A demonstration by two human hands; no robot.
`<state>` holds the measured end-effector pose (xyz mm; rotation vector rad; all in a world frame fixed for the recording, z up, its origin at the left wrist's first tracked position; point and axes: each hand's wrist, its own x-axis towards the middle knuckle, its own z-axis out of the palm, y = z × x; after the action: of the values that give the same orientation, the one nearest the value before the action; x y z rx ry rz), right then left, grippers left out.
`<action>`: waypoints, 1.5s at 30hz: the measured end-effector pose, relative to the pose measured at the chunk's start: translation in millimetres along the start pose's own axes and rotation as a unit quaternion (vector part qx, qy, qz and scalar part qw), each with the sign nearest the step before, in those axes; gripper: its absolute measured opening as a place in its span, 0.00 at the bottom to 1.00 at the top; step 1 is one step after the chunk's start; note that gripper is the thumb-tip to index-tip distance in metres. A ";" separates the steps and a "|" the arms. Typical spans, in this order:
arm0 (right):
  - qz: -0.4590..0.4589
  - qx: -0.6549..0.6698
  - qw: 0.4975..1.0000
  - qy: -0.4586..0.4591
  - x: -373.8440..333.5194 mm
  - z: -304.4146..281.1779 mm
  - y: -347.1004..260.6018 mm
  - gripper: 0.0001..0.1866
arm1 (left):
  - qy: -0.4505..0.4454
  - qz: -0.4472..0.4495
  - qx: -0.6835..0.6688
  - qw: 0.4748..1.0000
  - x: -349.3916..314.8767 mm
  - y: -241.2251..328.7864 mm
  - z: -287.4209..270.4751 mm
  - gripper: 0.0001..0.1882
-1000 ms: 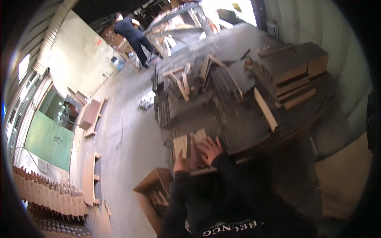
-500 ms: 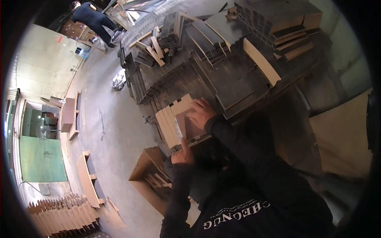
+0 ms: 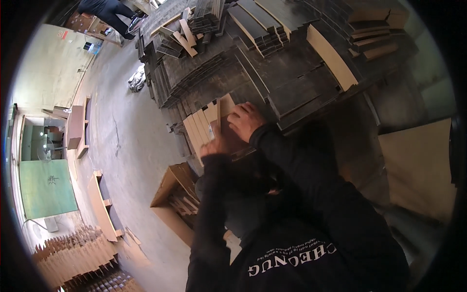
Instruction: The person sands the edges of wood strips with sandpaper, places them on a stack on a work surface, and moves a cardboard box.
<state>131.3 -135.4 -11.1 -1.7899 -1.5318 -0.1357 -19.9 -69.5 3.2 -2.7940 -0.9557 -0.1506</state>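
Note:
Several narrow tan strips of board (image 3: pixel 197 127) lie side by side at the near left corner of the dark worktable, dark notches at their far ends. Right of them is a flat brown panel (image 3: pixel 232 138). My left hand (image 3: pixel 214 146) is closed at the near end of a thin strip (image 3: pixel 218 115) that stands out between the row and the panel; its fingertips are partly blurred. My right hand (image 3: pixel 246 121) lies over the panel's far right part, fingers bent but apart, tips resting on the panel without grasping it.
Dark stacked boards (image 3: pixel 194 75) and a long tan-edged board (image 3: pixel 332 57) lie farther across the table. An open cardboard box (image 3: pixel 168 219) with scraps stands on the floor to the left. Another person (image 3: pixel 114 12) stands at the far left.
My left hand has moved up and slightly left along the strips, from finger extended to closed. More separate strips show in the row. My right hand stays on the panel; the view has shifted.

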 end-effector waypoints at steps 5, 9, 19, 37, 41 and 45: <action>0.009 -0.002 1.000 0.003 -0.9 -4.7 1.8 0.05 | 0.028 0.022 0.015 0.999 -57.0 0.4 -3.5 0.31; 0.008 -0.013 1.000 0.011 -2.2 2.7 3.1 0.05 | -0.082 -0.022 -0.068 0.994 -34.0 14.4 -11.3 0.27; 0.003 0.003 0.999 0.038 1.1 -2.1 -3.0 0.07 | 0.020 -0.035 -0.044 0.998 -25.5 -17.1 -13.5 0.21; 0.012 0.010 1.000 0.017 -1.6 -9.2 -3.7 0.06 | 0.040 -0.123 -0.181 0.975 -29.1 -7.0 -21.0 0.15; 0.020 0.008 0.999 0.029 -3.5 -6.7 -2.5 0.07 | -0.076 -0.137 -0.220 0.963 -33.3 -16.3 -38.7 0.23; 0.022 0.013 1.000 0.016 -3.1 -6.0 -0.6 0.07 | -0.109 -0.071 -0.161 0.978 -42.7 -24.0 -24.4 0.28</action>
<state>132.2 -141.5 -8.2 -1.7915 -1.4646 -0.1203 -69.2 -81.3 23.9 -3.0828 -1.2890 -0.0191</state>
